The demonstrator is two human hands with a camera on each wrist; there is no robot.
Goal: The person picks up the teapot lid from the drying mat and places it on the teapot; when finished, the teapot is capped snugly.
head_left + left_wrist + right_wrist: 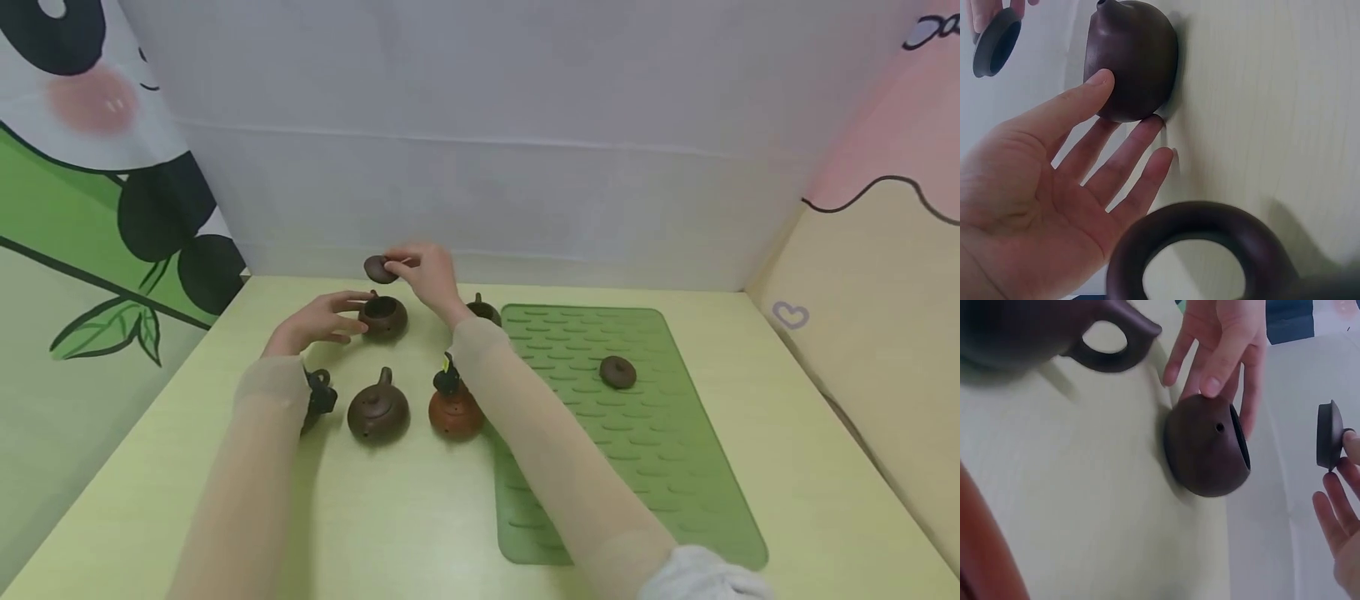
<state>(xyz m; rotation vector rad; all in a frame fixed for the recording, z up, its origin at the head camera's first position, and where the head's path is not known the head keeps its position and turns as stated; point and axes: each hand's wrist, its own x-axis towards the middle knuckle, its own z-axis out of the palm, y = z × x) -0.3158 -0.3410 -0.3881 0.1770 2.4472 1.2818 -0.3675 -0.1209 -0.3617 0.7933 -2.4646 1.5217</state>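
Held up at the back by the knob, a dark brown teapot lid [379, 269] is pinched by my right hand [429, 271]. It hangs above and apart from a lidless dark teapot [384, 320], whose round mouth faces up. My left hand [324, 320] is at the left side of that pot. In the left wrist view its thumb [1102, 80] rests on the pot's wall, while the other fingers are spread fairly straight around its side. The right wrist view shows the lid [1329, 435] edge-on, with the fingertips at its knob.
A lidded dark teapot [378, 413] and a reddish teapot [456, 414] stand nearer. Another dark pot [484, 312] is partly behind my right wrist. A dark pot's handle [1200, 219] is close below my left hand. On the green mat [585, 500] lies another lid [618, 372].
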